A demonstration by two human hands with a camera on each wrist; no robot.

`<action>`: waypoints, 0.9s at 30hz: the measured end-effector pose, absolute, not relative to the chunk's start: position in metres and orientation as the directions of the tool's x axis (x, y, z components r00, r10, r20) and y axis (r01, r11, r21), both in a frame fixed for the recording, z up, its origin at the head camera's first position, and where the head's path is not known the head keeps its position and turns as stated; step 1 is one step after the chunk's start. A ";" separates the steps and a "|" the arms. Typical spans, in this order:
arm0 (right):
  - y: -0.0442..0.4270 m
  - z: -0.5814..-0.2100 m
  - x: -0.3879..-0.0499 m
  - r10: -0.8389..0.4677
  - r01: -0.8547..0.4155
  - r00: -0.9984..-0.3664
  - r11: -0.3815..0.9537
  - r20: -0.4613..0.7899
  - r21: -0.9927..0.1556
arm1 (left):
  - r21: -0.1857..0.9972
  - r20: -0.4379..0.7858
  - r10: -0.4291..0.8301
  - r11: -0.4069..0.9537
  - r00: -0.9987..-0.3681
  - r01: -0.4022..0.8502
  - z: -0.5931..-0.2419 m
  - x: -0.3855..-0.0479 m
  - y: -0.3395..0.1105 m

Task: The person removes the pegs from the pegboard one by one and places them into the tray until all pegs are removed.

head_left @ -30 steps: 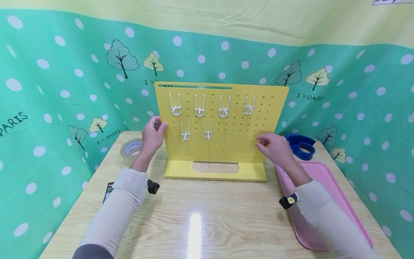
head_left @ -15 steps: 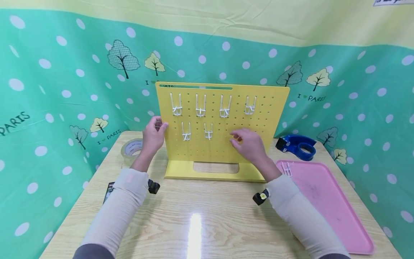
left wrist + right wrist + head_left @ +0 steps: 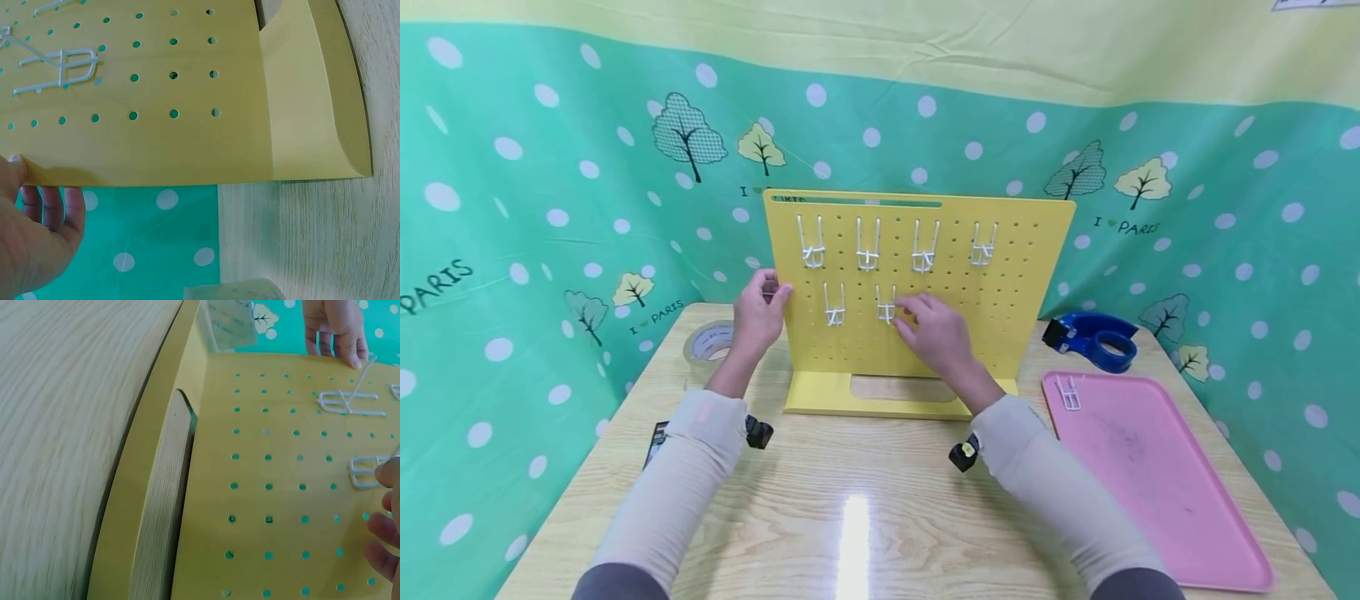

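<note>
A yellow pegboard (image 3: 955, 333) stands upright on its base, with several white wire hooks (image 3: 923, 248) along its upper row and two in a lower row. My left hand (image 3: 758, 312) grips the board's left edge; in the left wrist view the thumb lies on the front and the fingers (image 3: 74, 209) are behind the edge. With thumb and fingertips my right hand (image 3: 938, 333) pinches the right-hand hook of the lower row (image 3: 884, 310). That hook's wire frame (image 3: 362, 474) shows partly behind the thumb in the right wrist view. Left of it hangs the other lower hook (image 3: 834, 310).
A pink tray (image 3: 1142, 483) lies at the right, one white wire hook (image 3: 1068, 393) in its far left corner. Behind it sits a blue tape dispenser (image 3: 1093, 340). A roll of clear tape (image 3: 706, 346) stands left of the board, and a dark flat item (image 3: 657, 437) lies near my left sleeve.
My right hand has moved left across the board's front, from near its right edge to the right-hand lower hook. My left hand has stayed on the left edge.
</note>
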State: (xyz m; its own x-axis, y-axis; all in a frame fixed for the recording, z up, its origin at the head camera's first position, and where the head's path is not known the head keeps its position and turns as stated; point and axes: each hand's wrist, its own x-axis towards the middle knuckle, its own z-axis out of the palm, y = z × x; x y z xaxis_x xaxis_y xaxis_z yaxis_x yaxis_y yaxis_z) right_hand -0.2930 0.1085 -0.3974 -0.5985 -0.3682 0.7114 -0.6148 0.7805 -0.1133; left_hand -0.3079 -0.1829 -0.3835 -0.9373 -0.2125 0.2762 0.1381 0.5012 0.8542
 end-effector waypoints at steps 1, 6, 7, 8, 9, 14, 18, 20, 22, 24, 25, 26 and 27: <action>0.106 -0.397 -0.293 -0.362 -0.611 -0.600 0.783 0.714 -0.117 | 0.855 0.277 -0.212 0.500 -0.937 0.140 -0.383 -0.308 -0.183; 0.096 -0.396 -0.294 -0.338 -0.578 -0.606 0.809 0.720 -0.106 | 0.855 0.286 -0.212 0.497 -0.934 0.149 -0.384 -0.309 -0.183; 0.094 -0.395 -0.294 -0.333 -0.571 -0.606 0.814 0.723 -0.104 | 0.855 0.288 -0.213 0.496 -0.934 0.151 -0.384 -0.308 -0.183; 0.093 -0.396 -0.294 -0.328 -0.564 -0.608 0.819 0.723 -0.102 | 0.855 0.289 -0.214 0.497 -0.933 0.151 -0.384 -0.308 -0.184; 0.091 -0.396 -0.295 -0.324 -0.559 -0.608 0.823 0.725 -0.101 | 0.853 0.289 -0.214 0.499 -0.933 0.150 -0.384 -0.308 -0.184; 0.088 -0.399 -0.297 -0.311 -0.549 -0.594 0.830 0.741 -0.092 | 0.850 0.296 -0.213 0.503 -0.931 0.155 -0.384 -0.308 -0.185; 0.086 -0.404 -0.300 -0.303 -0.563 -0.552 0.822 0.777 -0.079 | 0.843 0.304 -0.208 0.514 -0.930 0.160 -0.384 -0.308 -0.184; 0.086 -0.405 -0.301 -0.293 -0.570 -0.533 0.818 0.794 -0.081 | 0.839 0.307 -0.205 0.519 -0.929 0.163 -0.384 -0.308 -0.184; 0.086 -0.406 -0.302 -0.283 -0.574 -0.517 0.815 0.808 -0.081 | 0.836 0.310 -0.203 0.524 -0.929 0.164 -0.384 -0.308 -0.184; 0.085 -0.406 -0.302 -0.280 -0.577 -0.504 0.813 0.817 -0.078 | 0.833 0.319 -0.205 0.526 -0.925 0.171 -0.384 -0.307 -0.184; 0.085 -0.405 -0.301 -0.281 -0.579 -0.498 0.812 0.820 -0.073 | 0.831 0.323 -0.206 0.528 -0.924 0.173 -0.384 -0.307 -0.184; 0.084 -0.405 -0.301 -0.283 -0.582 -0.491 0.810 0.824 -0.068 | 0.831 0.326 -0.207 0.527 -0.923 0.175 -0.383 -0.307 -0.184; 0.084 -0.405 -0.301 -0.286 -0.584 -0.485 0.809 0.827 -0.063 | 0.831 0.328 -0.207 0.527 -0.922 0.177 -0.383 -0.306 -0.184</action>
